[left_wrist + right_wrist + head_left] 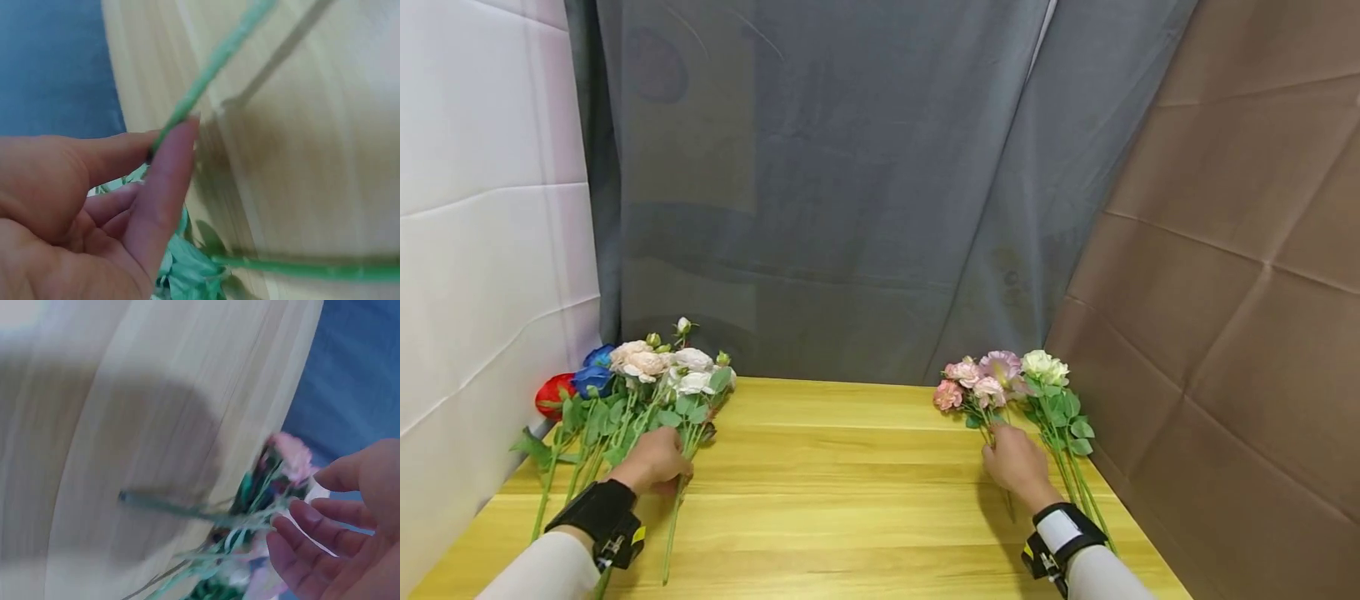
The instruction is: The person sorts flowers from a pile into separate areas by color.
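On the left, my left hand (658, 458) pinches a green flower stem (219, 59) between thumb and finger, its lower end slanting above the table toward me. Beyond that hand lie white roses (694, 371) and pale peach flowers (642, 361) with green leaves. Another stem (312, 270) lies beside it in the left wrist view. My right hand (1018, 462) is over the stems of a bunch of small pink flowers (973, 383). In the right wrist view its fingers are spread and loosely bent, close to the pink bunch's stem (181, 510), holding nothing.
Blue roses (593, 375) and a red flower (553, 396) lie at the far left, by a white cloth wall. A purple flower (1002, 367) and a cream-white flower (1045, 367) lie at the right, near a brown cloth wall (1210, 350). A grey curtain (850, 208) hangs behind the wooden table (835, 500).
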`<state>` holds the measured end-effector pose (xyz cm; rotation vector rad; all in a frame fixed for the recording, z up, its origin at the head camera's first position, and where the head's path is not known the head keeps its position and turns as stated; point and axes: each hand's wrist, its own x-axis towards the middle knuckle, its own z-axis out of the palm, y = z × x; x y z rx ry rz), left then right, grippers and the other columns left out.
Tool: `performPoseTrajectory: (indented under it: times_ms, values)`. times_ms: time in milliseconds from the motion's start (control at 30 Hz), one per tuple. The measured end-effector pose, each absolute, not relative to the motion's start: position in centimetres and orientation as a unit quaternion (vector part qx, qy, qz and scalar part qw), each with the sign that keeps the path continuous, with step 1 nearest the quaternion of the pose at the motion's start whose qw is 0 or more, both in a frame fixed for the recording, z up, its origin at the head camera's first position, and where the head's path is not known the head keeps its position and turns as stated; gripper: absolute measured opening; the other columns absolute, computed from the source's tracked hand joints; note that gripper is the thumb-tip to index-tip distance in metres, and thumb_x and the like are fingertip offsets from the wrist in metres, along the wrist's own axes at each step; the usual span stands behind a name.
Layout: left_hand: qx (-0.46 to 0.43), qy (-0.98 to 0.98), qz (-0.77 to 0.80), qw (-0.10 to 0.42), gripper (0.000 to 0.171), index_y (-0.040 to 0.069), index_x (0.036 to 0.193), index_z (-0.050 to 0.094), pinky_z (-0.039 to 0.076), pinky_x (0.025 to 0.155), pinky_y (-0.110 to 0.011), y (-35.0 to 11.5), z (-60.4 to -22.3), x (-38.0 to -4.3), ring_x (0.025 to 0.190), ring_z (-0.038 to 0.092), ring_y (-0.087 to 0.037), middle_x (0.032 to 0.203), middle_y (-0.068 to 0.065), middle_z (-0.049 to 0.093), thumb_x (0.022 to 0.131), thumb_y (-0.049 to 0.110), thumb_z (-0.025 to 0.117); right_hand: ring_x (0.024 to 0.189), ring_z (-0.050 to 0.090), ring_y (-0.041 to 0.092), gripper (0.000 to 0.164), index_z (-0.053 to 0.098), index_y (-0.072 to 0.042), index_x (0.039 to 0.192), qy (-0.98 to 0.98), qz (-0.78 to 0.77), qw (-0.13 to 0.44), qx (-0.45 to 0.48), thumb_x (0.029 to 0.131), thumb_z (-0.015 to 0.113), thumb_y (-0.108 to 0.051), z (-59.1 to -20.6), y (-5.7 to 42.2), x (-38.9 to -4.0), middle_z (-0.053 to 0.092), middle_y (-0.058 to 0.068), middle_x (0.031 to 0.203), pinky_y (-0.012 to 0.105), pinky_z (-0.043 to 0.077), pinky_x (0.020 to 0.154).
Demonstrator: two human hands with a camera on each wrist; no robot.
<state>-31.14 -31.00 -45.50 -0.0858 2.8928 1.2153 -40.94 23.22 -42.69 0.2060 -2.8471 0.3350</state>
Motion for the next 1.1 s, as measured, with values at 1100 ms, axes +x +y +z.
performPoseTrajectory:
  times_ms: [1100]
  values:
    - [0.085,0.809,0.569,-0.118,0.018,0.0,0.085,0.054,0.059,0.052,-0.039,-14.9,-44.1,-33.7,0.063,0.071,-0.026,0.079,-0.009,0.05,0.092,-0.012,0.066,0.081,0.069,0.012,0.03,0.067,0.005,0.12,-0.886,0.337,-0.044,0.315,0.095,0.07,-0.013,-44.2,5.5,-32.9,0.072,0.004,0.095,0.025,0.056,0.069]
